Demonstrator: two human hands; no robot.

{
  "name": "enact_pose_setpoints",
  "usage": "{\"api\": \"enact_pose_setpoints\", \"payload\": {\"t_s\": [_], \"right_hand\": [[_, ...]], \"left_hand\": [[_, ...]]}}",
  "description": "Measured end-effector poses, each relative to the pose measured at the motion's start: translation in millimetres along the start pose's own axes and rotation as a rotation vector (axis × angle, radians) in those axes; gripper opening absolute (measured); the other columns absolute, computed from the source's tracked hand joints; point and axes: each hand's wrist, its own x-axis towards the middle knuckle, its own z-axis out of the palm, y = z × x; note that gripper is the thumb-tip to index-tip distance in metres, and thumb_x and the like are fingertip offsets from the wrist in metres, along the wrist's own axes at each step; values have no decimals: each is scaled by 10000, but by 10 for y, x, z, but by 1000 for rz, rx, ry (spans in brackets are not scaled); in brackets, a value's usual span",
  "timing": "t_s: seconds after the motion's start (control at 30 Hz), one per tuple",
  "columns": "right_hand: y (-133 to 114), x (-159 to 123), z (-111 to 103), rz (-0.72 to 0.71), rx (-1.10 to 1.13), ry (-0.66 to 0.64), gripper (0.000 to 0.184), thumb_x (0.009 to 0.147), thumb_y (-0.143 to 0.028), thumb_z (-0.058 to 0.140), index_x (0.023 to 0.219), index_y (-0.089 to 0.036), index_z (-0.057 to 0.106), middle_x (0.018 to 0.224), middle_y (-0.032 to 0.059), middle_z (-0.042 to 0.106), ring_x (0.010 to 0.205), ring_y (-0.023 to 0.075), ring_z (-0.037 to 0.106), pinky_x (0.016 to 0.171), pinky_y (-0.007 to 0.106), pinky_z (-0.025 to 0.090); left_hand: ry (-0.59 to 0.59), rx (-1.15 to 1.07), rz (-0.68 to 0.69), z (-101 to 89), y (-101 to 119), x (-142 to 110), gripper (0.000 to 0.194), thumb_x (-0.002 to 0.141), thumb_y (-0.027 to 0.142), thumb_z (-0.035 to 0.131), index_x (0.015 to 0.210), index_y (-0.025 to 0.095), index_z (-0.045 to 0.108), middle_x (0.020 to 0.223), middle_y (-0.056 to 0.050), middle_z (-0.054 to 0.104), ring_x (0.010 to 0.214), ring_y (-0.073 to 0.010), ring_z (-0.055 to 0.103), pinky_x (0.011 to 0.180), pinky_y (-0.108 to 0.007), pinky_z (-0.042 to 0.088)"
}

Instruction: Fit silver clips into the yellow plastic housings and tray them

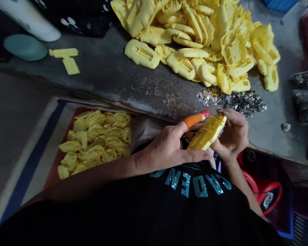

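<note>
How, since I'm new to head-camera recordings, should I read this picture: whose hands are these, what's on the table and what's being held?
There is no machine here, only a person's bare hands. The single picture comes from a camera on their head, looking down, so you see roughly what they see. Between the left hand, with an orange cover on one finger, and the right hand is a yellow part. On the grey table lie a heap of similar yellow pieces and a pile of small shiny bits. More yellow pieces lie lower down, at the left.
</note>
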Motion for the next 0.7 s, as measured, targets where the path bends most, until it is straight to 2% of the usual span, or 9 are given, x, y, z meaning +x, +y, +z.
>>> {"api": "enact_pose_setpoints", "payload": {"t_s": [0.1, 0.17, 0.23, 0.33, 0.4, 0.5, 0.6, 0.63, 0.7], "right_hand": [[0, -52, 90, -138, 45, 371, 592, 963, -635, 672, 1516, -444, 589, 1239, 147, 675, 1144, 451, 673, 938, 732, 598], [14, -85, 103, -171, -12, 384, 604, 966, -706, 624, 1510, -447, 583, 1196, 148, 665, 1107, 456, 678, 901, 741, 604], [53, -128, 80, -136, -116, 373, 697, 928, -778, 601, 1542, -455, 531, 1226, 163, 663, 1138, 487, 680, 905, 767, 591], [128, -175, 29, -133, -172, 347, 876, 835, -862, 643, 1594, -454, 484, 1330, 182, 651, 1189, 524, 668, 941, 789, 547], [141, -162, 19, -209, -95, 383, 889, 813, -826, 717, 1591, -450, 510, 1331, 167, 652, 1158, 506, 674, 938, 772, 541], [43, -82, 59, -283, -23, 447, 743, 856, -631, 786, 1544, -439, 581, 1263, 130, 671, 1086, 444, 703, 901, 710, 584], [-140, 34, 136, -279, -40, 400, 683, 884, -437, 810, 1532, -424, 595, 1243, 120, 712, 1091, 410, 733, 894, 655, 633], [-186, 87, 158, -278, -35, 334, 678, 904, -396, 808, 1543, -412, 582, 1261, 120, 730, 1113, 398, 743, 905, 635, 648], [-198, 238, 176, -280, -20, 110, 626, 968, -368, 787, 1555, -371, 572, 1326, 125, 760, 1173, 368, 757, 943, 585, 668]], "left_hand": [[51, 161, 164, 42, 66, -14, 761, 909, 444, 982, 1598, 235, 737, 1347, -108, 865, 1064, -270, 831, 1012, -387, 670], [73, 218, 262, 76, 92, -13, 687, 903, 460, 987, 1512, 205, 798, 1400, -137, 856, 1167, -310, 847, 1109, -428, 664], [71, 249, 345, 103, 104, -15, 619, 930, 468, 966, 1470, 199, 828, 1492, -165, 816, 1286, -339, 833, 1168, -448, 651], [60, 280, 452, 119, 101, -35, 536, 982, 428, 923, 1456, 191, 839, 1503, -182, 801, 1285, -330, 843, 1145, -445, 666], [65, 272, 486, 115, 96, -51, 479, 999, 386, 908, 1431, 186, 852, 1478, -183, 814, 1262, -318, 852, 1113, -433, 681], [84, 221, 461, 83, 83, -65, 413, 1002, 349, 904, 1389, 207, 877, 1519, -172, 792, 1329, -321, 829, 1141, -431, 674], [102, 156, 390, -20, 11, -130, 377, 996, 325, 904, 1364, 243, 891, 1589, -144, 754, 1393, -325, 799, 1212, -446, 641], [139, 140, 360, -83, -40, -191, 378, 994, 325, 905, 1364, 250, 889, 1598, -137, 751, 1407, -326, 791, 1228, -455, 632], [266, 148, 274, -265, -185, -405, 415, 992, 338, 906, 1398, 266, 859, 1603, -129, 754, 1429, -332, 775, 1230, -482, 632]]}}
